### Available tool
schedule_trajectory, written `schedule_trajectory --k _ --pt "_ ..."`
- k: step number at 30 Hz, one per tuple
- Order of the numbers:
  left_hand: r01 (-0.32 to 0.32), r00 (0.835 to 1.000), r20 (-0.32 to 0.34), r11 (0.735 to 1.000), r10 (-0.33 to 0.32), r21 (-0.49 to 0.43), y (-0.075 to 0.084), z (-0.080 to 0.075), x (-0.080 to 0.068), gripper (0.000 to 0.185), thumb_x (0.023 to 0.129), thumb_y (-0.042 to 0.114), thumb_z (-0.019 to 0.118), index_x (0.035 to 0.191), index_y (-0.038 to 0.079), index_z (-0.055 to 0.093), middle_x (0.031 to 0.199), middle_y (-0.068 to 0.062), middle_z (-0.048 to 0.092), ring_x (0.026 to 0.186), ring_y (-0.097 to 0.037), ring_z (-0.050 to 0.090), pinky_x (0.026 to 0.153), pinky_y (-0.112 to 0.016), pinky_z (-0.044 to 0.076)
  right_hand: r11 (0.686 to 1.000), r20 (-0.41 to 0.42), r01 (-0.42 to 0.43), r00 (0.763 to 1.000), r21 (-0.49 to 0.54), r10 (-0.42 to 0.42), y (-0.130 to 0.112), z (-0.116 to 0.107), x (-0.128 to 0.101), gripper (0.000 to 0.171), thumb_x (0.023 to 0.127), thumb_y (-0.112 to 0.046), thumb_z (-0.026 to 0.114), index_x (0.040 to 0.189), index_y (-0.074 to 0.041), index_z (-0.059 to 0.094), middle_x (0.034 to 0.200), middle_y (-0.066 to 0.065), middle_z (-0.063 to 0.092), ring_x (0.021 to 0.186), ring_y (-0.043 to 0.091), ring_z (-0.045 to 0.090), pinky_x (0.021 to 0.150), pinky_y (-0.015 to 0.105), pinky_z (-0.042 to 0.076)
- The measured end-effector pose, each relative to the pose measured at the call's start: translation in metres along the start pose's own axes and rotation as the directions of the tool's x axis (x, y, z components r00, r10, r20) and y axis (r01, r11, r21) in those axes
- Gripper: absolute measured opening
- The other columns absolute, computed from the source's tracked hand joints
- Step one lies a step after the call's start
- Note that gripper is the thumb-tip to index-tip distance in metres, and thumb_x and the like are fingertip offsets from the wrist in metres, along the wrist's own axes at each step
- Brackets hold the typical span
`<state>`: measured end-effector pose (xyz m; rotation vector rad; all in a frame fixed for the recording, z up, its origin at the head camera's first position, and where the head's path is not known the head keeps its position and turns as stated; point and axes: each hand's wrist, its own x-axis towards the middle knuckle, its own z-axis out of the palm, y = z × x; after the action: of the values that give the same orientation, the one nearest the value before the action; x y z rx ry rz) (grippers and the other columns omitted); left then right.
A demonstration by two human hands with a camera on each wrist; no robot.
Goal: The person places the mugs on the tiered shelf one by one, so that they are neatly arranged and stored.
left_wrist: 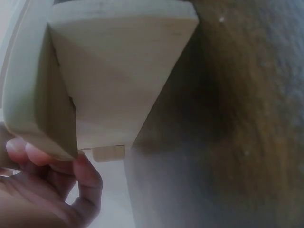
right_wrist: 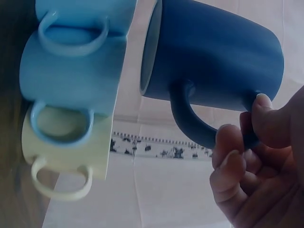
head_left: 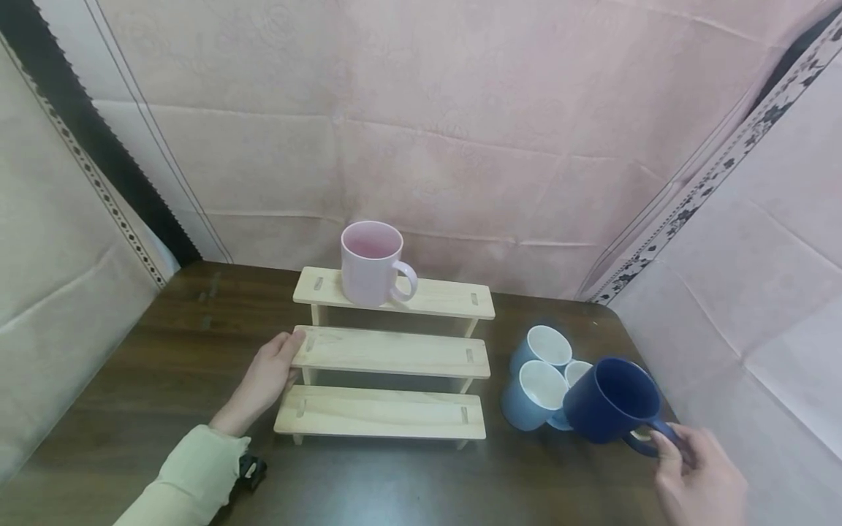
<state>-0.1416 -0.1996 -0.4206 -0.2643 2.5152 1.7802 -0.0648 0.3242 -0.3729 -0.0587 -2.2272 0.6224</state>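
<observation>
A three-tier wooden step shelf [head_left: 395, 351] stands on the table. My left hand [head_left: 268, 369] grips the left end of its middle tier, with the fingertips curled at the board's edge in the left wrist view [left_wrist: 61, 183]. On the top tier sits a pale pink mug [head_left: 368, 270], handle to the right. My right hand [head_left: 700, 467] pinches the handle of a dark blue mug [head_left: 608, 405] between thumb and fingers. In the right wrist view this mug is held apart from two light blue mugs [right_wrist: 71, 71] and a cream mug [right_wrist: 71, 137], which stand close together.
The dark brown table [head_left: 164, 365] runs up to a pale cloth backdrop [head_left: 460, 146]. More cloth hangs at the left and right, close beside the grouped mugs on the right side. A black device [head_left: 251, 471] is strapped at the left wrist.
</observation>
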Motion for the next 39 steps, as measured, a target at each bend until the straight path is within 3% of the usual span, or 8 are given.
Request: schedule_trajectory --k 7,11,17,22,35,39 --pt "-0.006 1.0 -0.005 1.0 0.006 0.0 -0.001 -0.001 -0.001 0.058 0.101 0.058 0.031 0.095 0.002 0.045 0.063 -0.005 0.044 0.053 -0.02 0.042 0.05 -0.031 0.037 0.995 0.046 0.034 0.998 0.09 -0.038 -0.008 0.012 0.007 0.015 0.076 0.009 0.077 0.087 0.003 0.069 0.079 -0.026 0.052 0.069 -0.025 0.047 0.064 0.0 0.038" --pt "-0.002 1.0 -0.003 1.0 0.002 0.0 0.0 -0.001 -0.001 0.058 0.101 0.058 0.031 0.096 0.002 0.045 0.063 -0.005 0.044 0.053 -0.02 0.042 0.049 -0.031 0.036 0.991 0.066 0.032 0.997 0.128 -0.04 -0.013 0.018 0.01 0.015 0.076 0.012 0.076 0.087 0.004 0.068 0.079 -0.021 0.053 0.067 -0.022 0.05 0.061 0.001 0.04" --pt "0.001 1.0 0.006 1.0 -0.001 0.006 0.001 -0.001 -0.001 0.058 0.101 0.058 0.03 0.098 0.002 0.045 0.063 -0.005 0.044 0.053 -0.02 0.041 0.048 -0.032 0.036 0.994 0.097 0.011 0.995 0.105 -0.021 -0.02 0.022 0.016 0.012 0.08 0.007 0.074 0.087 0.001 0.068 0.078 -0.011 0.056 0.065 -0.021 0.05 0.059 0.004 0.041" --pt "0.0 1.0 0.006 1.0 0.0 0.003 0.001 -0.001 -0.001 0.058 0.101 0.059 0.03 0.097 0.002 0.045 0.063 -0.004 0.043 0.052 -0.02 0.041 0.048 -0.031 0.036 0.995 0.09 0.065 0.993 0.076 -0.072 -0.027 0.029 0.023 0.012 0.079 0.006 0.076 0.087 0.0 0.068 0.076 0.0 0.058 0.068 -0.022 0.045 0.059 0.007 0.037" --pt "0.007 1.0 0.014 1.0 -0.007 0.008 0.001 -0.001 -0.001 0.058 0.102 0.058 0.03 0.099 0.002 0.044 0.064 -0.005 0.044 0.055 -0.022 0.043 0.049 -0.031 0.036 0.986 0.191 0.033 0.98 0.163 -0.065 -0.051 0.049 0.04 0.008 0.088 0.002 0.07 0.093 -0.001 0.064 0.081 0.0 0.058 0.059 -0.003 0.057 0.052 0.01 0.042" --pt "0.008 1.0 0.011 1.0 -0.008 0.006 0.002 -0.001 -0.001 0.057 0.102 0.057 0.03 0.1 0.002 0.044 0.065 -0.005 0.044 0.055 -0.022 0.043 0.049 -0.031 0.036 0.982 0.194 0.045 0.978 0.183 -0.081 -0.055 0.057 0.043 0.007 0.087 0.002 0.07 0.092 0.001 0.065 0.081 0.001 0.06 0.058 -0.003 0.057 0.053 0.01 0.042"
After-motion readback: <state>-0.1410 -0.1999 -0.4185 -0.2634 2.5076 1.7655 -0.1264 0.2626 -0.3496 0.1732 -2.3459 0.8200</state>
